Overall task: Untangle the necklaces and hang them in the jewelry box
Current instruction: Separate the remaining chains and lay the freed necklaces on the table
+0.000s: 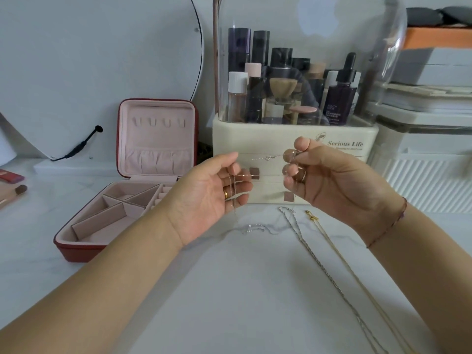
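A white marbled tabletop [229, 290] carries a round mirror [89, 60] and a domed cosmetics organizer [255, 139] (bottles inside).

Cream organizer [255, 139] reads "Serious Life" (line beneath too small); dropper bottle [341, 103] reads "YOUTH CODE".

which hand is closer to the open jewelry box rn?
Left. The left hand is raised just right of the jewelry box, nearly beside its tray. The right hand is farther right, in front of the cosmetics organizer. Both hold a thin necklace between them.
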The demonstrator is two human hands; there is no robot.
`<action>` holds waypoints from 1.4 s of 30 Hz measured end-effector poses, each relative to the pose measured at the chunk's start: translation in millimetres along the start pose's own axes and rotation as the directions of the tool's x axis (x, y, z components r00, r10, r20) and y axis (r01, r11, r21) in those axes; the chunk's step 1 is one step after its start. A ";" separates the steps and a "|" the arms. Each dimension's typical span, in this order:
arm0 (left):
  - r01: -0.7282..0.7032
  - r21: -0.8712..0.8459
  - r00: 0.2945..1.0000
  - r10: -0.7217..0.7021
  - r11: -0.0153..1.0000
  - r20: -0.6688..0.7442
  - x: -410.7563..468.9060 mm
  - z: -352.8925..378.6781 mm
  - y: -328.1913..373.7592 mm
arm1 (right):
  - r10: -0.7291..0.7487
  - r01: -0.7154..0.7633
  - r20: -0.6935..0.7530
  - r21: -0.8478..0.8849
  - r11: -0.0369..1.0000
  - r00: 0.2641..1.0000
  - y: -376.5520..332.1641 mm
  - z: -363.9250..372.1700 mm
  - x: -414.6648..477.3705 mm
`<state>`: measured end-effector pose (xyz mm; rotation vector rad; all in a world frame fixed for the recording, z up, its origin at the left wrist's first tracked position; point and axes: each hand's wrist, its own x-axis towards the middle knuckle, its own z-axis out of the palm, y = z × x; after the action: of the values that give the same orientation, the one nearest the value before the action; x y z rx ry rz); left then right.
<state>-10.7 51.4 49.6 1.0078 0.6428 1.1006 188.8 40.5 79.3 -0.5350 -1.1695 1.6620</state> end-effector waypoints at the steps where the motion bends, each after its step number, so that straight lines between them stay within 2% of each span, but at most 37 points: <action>1: -0.006 -0.031 1.000 0.006 1.000 -0.005 0.3 -0.9 1.5 | 0.008 -0.008 -0.002 -0.023 1.000 1.000 0.5 -0.4 0.5; 6: -0.029 -0.138 1.000 0.029 0.990 -0.004 -0.4 -4.6 9.4 | 0.022 -0.026 -0.022 -0.214 0.976 1.000 1.9 -5.0 3.2; 15: -0.031 -0.154 0.999 0.026 0.988 -0.031 1.1 -5.0 6.0 | 0.087 -0.099 -0.050 -0.328 0.940 0.995 -7.1 -8.5 0.3; 21: -0.034 -0.189 0.998 0.023 0.981 -0.058 1.4 -3.5 5.6 | 0.145 -0.182 -0.122 -0.404 0.897 0.982 -9.0 -11.8 -1.2; 27: -0.054 -0.251 0.998 0.042 0.967 -0.051 -1.2 0.7 3.1 | 0.180 -0.212 -0.114 -0.447 0.869 0.977 -9.5 -11.6 -2.6; 34: -0.075 -0.231 0.996 0.065 0.970 -0.053 -3.0 5.9 2.3 | 0.195 -0.240 -0.141 -0.565 0.790 0.971 -8.6 -8.5 -3.6; 38: -0.091 -0.193 0.995 0.081 0.977 -0.056 -5.5 5.8 8.9 | 0.148 -0.229 -0.178 -0.648 0.726 0.973 -7.9 -7.4 -2.8; 42: -0.096 -0.120 0.994 0.089 0.988 -0.060 -6.8 1.5 15.1 | 0.078 -0.185 -0.193 -0.633 0.752 0.978 -8.3 -9.4 -2.1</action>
<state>-18.2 46.2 63.6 0.9116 0.5692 1.2380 201.0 43.1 82.2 -1.1887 -1.6202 1.2567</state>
